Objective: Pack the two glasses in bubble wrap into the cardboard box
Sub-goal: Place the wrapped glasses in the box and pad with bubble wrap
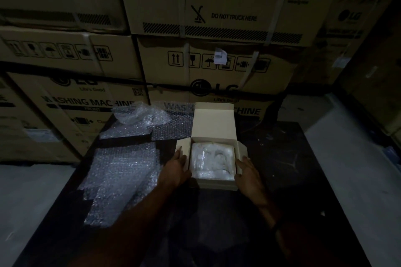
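Small pale cardboard box [217,185] open on a dark table [293,169], lid [213,123] standing up at the far edge, narrow side flaps folded outward to left and right. Inside, filling the single compartment from wall to wall, a white bundle of bubble-wrapped glasses [211,161], top roughly level with the rim; impossible to tell one glass from the other under the wrap in this dim light. Left hand [176,169] laid flat against the box's left flap, fingers straight and together, pointing away from the body. Right hand [247,172] likewise flat along the right wall, fingers extended, nothing pinched in either. Left of the box, loose sheets of bubble wrap [121,171] spread over the table; farther back, near the lid, a crumpled wad of wrap [138,115]. Behind the table, stacked washing-machine cartons [217,60] printed with handling symbols.
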`<state>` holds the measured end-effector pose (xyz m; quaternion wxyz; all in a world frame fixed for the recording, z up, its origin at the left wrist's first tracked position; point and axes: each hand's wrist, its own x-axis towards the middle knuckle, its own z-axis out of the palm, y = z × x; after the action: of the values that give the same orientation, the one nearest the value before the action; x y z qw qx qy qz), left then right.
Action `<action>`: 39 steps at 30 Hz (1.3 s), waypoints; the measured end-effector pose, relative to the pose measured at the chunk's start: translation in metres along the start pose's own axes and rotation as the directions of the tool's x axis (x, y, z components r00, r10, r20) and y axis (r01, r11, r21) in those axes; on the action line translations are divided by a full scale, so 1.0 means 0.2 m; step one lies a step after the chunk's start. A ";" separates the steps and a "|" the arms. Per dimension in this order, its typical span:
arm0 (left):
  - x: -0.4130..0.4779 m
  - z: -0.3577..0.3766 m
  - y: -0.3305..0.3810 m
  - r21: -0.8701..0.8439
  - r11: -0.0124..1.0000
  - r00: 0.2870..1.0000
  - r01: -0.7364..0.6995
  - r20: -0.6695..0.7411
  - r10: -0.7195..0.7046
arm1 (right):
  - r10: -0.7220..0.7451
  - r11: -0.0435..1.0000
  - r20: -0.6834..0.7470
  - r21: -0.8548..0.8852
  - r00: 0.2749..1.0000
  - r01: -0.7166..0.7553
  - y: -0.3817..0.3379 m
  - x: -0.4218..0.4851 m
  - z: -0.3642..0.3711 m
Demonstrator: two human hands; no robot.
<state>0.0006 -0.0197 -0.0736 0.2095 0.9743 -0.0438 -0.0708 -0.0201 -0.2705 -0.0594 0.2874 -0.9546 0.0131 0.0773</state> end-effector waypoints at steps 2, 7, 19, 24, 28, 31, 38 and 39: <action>-0.01 0.01 0.01 0.018 1.000 1.000 -0.004 -0.007 0.004 | -0.021 1.000 -0.006 -0.012 1.000 0.021 -0.01 0.00 0.00; -0.09 0.05 -0.03 -0.003 1.000 0.997 -0.005 -0.073 0.004 | -0.101 0.995 -0.033 -0.006 0.994 0.101 0.03 -0.04 0.05; -0.18 0.05 -0.12 0.007 0.992 0.983 -0.125 -0.138 0.125 | -0.088 0.996 -0.041 0.020 0.995 0.089 0.04 -0.09 0.11; -0.28 -0.08 -0.25 0.064 0.988 0.809 -0.138 -0.568 0.150 | -0.150 0.913 -0.132 -0.400 0.980 0.086 -0.06 -0.14 0.12; -0.38 -0.14 -0.41 0.078 0.981 0.783 0.180 -0.614 -0.095 | -0.341 0.875 -0.156 -0.412 0.927 0.253 -0.24 -0.22 0.22; -0.43 -0.16 -0.51 0.045 0.898 0.801 0.437 -0.475 -0.366 | -0.478 0.828 -0.022 -0.346 0.878 0.441 -0.33 -0.29 0.36; -0.51 -0.18 -0.64 -0.225 0.867 0.855 0.446 -0.180 -0.486 | -0.458 0.778 0.169 -0.399 0.873 0.485 -0.38 -0.35 0.51; -0.51 -0.19 -0.66 -0.248 0.868 0.854 0.430 -0.201 -0.481 | -0.453 0.774 0.172 -0.410 0.875 0.482 -0.38 -0.35 0.51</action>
<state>-0.0866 0.1263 -0.0820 0.2844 0.9322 0.2237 0.0039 -0.0983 -0.1527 -0.0913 0.0745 -0.9644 -0.2515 0.0349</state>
